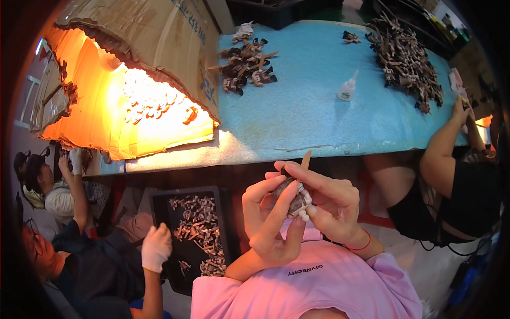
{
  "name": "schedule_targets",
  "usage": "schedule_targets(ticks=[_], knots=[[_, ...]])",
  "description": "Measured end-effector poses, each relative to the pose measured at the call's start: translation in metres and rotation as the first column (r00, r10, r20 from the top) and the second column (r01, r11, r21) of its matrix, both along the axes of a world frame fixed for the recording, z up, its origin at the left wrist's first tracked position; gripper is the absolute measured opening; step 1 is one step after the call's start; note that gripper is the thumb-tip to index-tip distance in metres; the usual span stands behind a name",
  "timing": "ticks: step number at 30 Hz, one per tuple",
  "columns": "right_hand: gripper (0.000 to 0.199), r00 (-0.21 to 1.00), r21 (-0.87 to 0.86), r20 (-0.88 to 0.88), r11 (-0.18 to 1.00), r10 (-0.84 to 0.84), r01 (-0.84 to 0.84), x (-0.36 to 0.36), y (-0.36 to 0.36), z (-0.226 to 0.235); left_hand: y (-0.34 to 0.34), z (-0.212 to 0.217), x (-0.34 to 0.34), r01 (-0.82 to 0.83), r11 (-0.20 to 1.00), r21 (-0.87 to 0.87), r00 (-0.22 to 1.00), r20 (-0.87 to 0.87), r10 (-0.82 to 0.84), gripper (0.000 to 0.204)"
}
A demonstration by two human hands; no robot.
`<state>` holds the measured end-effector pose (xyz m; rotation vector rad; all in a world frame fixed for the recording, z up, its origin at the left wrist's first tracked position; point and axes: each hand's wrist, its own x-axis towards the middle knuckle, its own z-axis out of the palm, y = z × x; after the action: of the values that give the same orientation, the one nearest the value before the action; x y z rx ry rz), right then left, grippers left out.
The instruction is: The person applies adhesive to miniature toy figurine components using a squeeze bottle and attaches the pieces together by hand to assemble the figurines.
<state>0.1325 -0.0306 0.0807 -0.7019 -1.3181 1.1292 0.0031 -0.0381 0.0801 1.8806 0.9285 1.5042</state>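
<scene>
Close to my chest, both hands hold a small brown and white figurine [298, 200], with a flat, tan, blade-like piece [306, 160] sticking up from it. My left hand [272, 220] has its fingers wrapped round the figurine's left side. From the other side, my right hand [336, 204] pinches it with thumb and fingers. Fingers cover part of the figurine, so its details are partly hidden. Beyond my hands is the blue-covered table [303, 117], with a pile of similar figurines [248, 65] on its far left part.
A larger figurine pile [406, 61] and a small white nozzle bottle [347, 89] are on the table. At left stands a cut-open cardboard box [149, 32], brightly lit inside. A black tray [226, 204] holds more figurines. Co-workers sit at both sides; one gloved hand [156, 249] is by the tray.
</scene>
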Motion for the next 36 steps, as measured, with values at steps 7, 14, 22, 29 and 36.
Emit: schedule_targets(ticks=[7, 14, 22, 29, 36], knots=[[0.056, 0.998, -0.060, 0.023, 0.997, 0.054, -0.052, 0.002, 0.002, 0.005, 0.001, -0.003, -0.002, -0.016, 1.000, -0.025, 1.000, -0.019, 0.016, 0.041], [0.054, 0.996, -0.114, 0.015, 0.990, 0.090, -0.088, 0.008, 0.002, 0.006, 0.003, -0.008, -0.011, 0.042, 0.982, -0.185, 0.997, 0.076, -0.029, 0.038], [0.053, 0.974, 0.080, 0.183, 0.990, -0.133, 0.120, 0.007, -0.001, 0.005, 0.005, 0.001, -0.011, 0.493, 0.778, -0.389, 0.770, 0.612, -0.181, 0.038], [0.043, 0.802, 0.471, 0.348, 0.831, -0.485, 0.297, 0.008, 0.000, 0.004, 0.005, 0.000, -0.011, 0.724, 0.599, -0.343, 0.553, 0.807, -0.206, 0.042], [0.046, 0.722, 0.505, 0.417, 0.802, -0.551, 0.320, 0.007, -0.006, 0.019, 0.006, -0.001, -0.010, 0.821, 0.493, -0.288, 0.400, 0.906, -0.136, 0.048]])
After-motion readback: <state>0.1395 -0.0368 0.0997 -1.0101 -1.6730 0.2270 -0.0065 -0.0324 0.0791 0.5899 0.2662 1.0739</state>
